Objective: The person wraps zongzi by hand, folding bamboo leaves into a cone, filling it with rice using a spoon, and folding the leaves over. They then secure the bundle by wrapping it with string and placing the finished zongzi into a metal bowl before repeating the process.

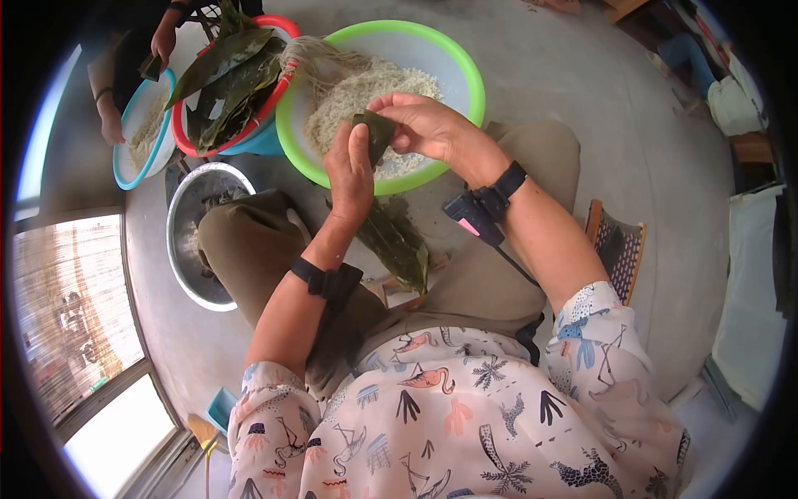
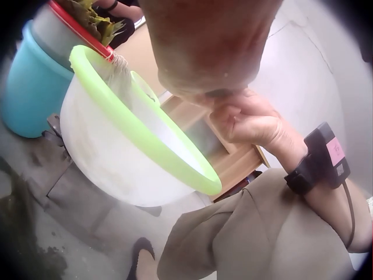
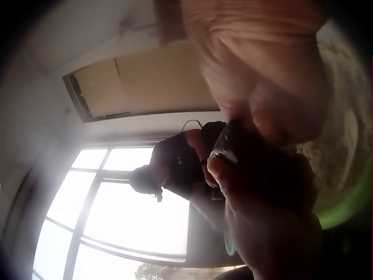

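A folded dark green leaf (image 1: 378,135) is held between both hands above the green-rimmed basin (image 1: 475,79) of pale grain (image 1: 357,100). The left hand (image 1: 351,170) grips its left side, thumb up along it. From the right, the right hand (image 1: 424,126) pinches its upper edge with fingers and thumb. In the right wrist view the leaf (image 3: 228,142) is dark between the two hands. The left wrist view shows the right hand (image 2: 247,119) with curled fingers; the leaf is mostly hidden there.
A red-rimmed basin (image 1: 178,133) of long leaves stands left of the grain, beside a bundle of string (image 1: 312,54). A metal basin (image 1: 176,249) sits by the left knee. More leaves (image 1: 391,245) lie between the legs. Another person's hands (image 1: 164,41) are at the upper left.
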Available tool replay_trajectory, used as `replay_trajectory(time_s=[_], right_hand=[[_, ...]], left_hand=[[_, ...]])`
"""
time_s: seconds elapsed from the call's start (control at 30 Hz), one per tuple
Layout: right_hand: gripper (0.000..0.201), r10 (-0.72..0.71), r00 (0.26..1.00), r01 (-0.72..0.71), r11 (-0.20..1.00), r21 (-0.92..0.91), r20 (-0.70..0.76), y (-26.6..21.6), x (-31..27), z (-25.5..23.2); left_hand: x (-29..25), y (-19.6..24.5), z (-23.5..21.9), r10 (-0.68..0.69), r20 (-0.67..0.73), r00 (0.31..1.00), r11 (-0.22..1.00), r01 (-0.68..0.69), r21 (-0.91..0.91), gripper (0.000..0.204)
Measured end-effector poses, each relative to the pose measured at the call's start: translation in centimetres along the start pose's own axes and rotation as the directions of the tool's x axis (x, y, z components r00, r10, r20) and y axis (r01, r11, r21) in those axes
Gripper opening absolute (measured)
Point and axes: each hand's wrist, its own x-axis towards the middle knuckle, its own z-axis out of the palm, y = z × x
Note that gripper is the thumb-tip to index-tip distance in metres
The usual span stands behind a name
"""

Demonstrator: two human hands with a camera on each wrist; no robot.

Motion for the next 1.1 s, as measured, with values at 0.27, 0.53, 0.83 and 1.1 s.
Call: replay_trajectory(time_s=[0.27, 0.53, 0.83, 1.1], right_hand=[[0.018, 0.04, 0.998, -0.04, 0.999, 0.005, -0.052, -0.2, 0.0, 0.1], [0.017, 0.082, 0.997, -0.081, 0.994, 0.077, -0.002, 0.1, 0.5, -0.5], [0.014, 0.087, 0.993, -0.078, 0.991, 0.108, -0.081, 0.5, 0.6, -0.1], [0.012, -0.405, 0.853, 0.271, 0.882, -0.386, -0.329, 2.2, 1.4, 1.4]], left_hand=[[0.2, 1.2, 0.9, 0.118, -0.051, 0.992, 0.993, -0.119, -0.027, 0.035], [0.0, 0.4, 0.3, 0.022, 0.037, 0.999, 0.983, -0.015, -0.186, 0.032], [0.4, 0.2, 0.4, -0.114, 0.024, 0.993, 0.973, 0.116, -0.199, 0.032], [0.6, 0.5, 0.5, -0.283, 0.046, 0.958, 0.907, 0.283, -0.312, 0.03]])
